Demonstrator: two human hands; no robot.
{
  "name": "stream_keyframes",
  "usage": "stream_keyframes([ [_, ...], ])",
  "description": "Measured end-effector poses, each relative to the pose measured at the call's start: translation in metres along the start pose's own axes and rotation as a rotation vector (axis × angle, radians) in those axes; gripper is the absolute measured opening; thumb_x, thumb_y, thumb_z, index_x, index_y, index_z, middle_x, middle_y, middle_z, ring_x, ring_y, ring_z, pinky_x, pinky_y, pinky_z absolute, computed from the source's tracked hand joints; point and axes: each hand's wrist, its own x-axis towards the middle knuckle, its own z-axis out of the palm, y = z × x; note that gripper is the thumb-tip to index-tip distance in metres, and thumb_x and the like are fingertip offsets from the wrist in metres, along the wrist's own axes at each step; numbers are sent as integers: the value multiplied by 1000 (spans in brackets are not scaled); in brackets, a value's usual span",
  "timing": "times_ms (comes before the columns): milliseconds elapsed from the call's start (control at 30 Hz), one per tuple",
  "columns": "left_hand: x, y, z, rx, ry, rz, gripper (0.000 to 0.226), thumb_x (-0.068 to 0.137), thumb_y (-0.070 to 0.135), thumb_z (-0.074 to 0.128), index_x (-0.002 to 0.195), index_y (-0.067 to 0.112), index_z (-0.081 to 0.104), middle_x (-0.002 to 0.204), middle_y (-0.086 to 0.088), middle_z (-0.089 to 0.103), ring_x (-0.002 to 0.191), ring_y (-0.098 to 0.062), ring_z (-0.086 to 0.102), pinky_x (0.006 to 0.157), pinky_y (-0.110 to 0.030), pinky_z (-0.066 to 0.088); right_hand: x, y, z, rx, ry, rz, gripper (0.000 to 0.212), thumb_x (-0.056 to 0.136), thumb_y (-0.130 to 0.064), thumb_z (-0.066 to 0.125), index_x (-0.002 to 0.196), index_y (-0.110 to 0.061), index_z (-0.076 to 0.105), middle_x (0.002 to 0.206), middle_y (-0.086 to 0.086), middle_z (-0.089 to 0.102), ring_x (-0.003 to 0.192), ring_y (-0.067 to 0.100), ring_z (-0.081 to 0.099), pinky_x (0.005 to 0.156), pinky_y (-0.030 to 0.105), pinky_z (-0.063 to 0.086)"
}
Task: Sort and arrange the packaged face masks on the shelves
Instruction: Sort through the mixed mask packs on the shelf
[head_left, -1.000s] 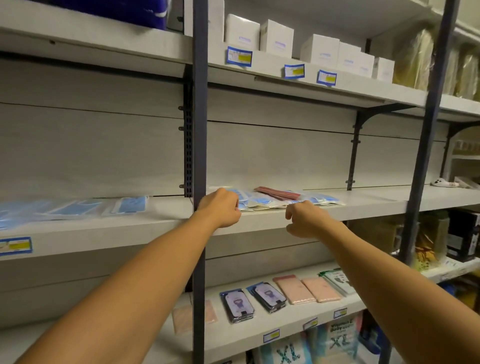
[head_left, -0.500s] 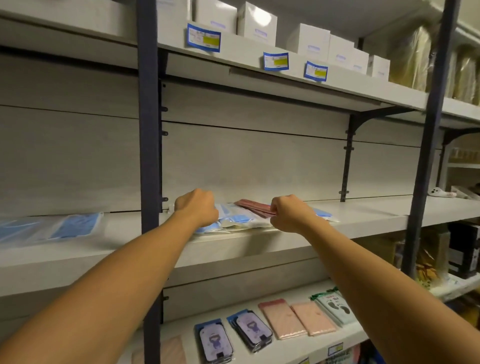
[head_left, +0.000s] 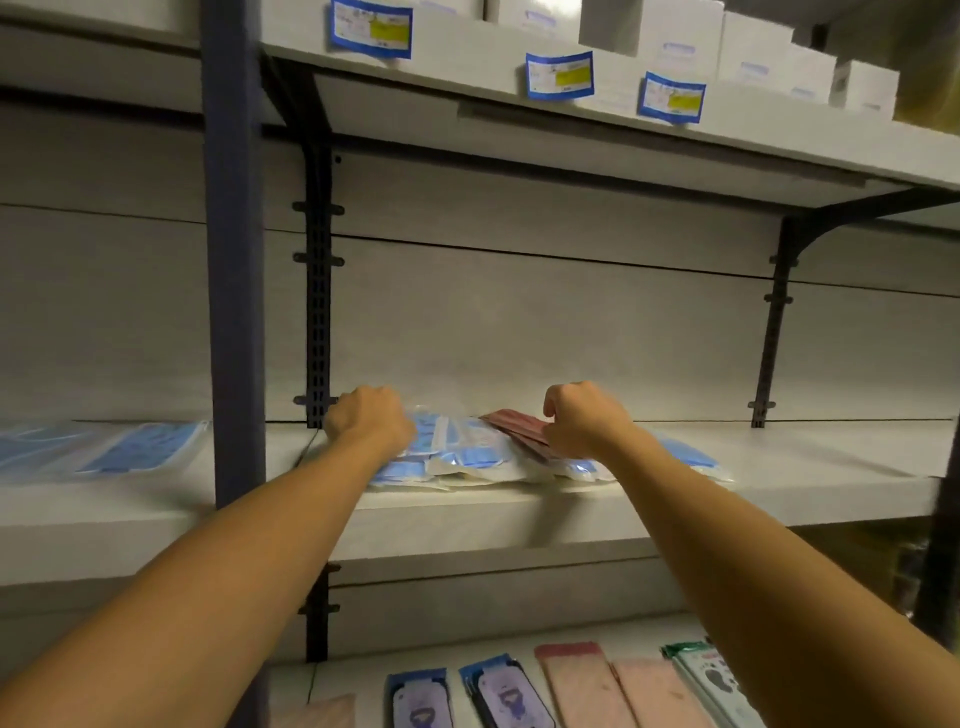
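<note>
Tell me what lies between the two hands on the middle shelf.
In the head view, overlapping clear packets of blue masks fill the gap between the left hand and right hand, with the dark red packets at the right hand's fingertips.

Blue mask packs (head_left: 467, 460) on grey shelf (head_left: 779, 467)

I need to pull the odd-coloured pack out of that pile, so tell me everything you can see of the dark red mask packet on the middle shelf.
The dark red flat mask packet lies at a slant on top of the heap of clear-wrapped blue mask packets on the grey middle shelf. It looks thin and matt, with more than one layer at its edge. The right hand covers its right end, fingers curled at it; whether they pinch it is hidden. The left hand rests on the blue packets, apart from it.
</note>
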Motion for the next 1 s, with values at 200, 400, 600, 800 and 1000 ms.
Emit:
stream_keyframes([
  [200, 12, 2, -5, -35, -37, -125, 33, 91, 31, 60, 119, 17, 67, 127, -10, 64, 113, -32, 63, 80, -36, 50, 29, 1, 2, 115, 8, -144, 69, 63, -51, 41, 110, -9, 68, 107, 13, 68, 97, 34, 63, 86, 43, 57],
  [400, 19, 1, -1, -71, -120, -185, 42, 82, 46, 67, 116, 24, 64, 123, -9, 63, 108, -32, 62, 83, -37, 54, 68, -7, 16, 71, 26, -236, 39, 84, -42, 69, 108, -11, 66, 106, 9, 66, 95, 32, 62, 82, 41, 57],
  [600, 30, -13, 1, -178, -170, -216, 32, 81, 34, 76, 102, 11, 67, 102, -10, 66, 84, -25, 67, 65, -30, 55, 94, -34, 29, 99, 13, -295, 32, 82, -18, 59, 113, -13, 66, 112, 9, 65, 99, 32, 63, 84, 39, 57],
  [800, 46, -16, -1, -386, -273, -255, 21, 88, 10, 75, 100, 0, 61, 86, -14, 59, 78, -29, 64, 70, -33, 52, 108, -53, 55, 163, -17, -307, 31, 87, -20, 57, 117, -13, 64, 115, 11, 65, 103, 31, 62, 85, 36, 54],
  [1000, 60, -22, 5, -837, -214, -401, 11, 76, -11, 57, 79, -1, 53, 72, -11, 50, 59, -22, 45, 55, -29, 39, 128, -55, 71, 276, -43, -250, 24, 85, -21, 58, 107, -12, 65, 107, 10, 66, 97, 30, 62, 82, 35, 54],
])
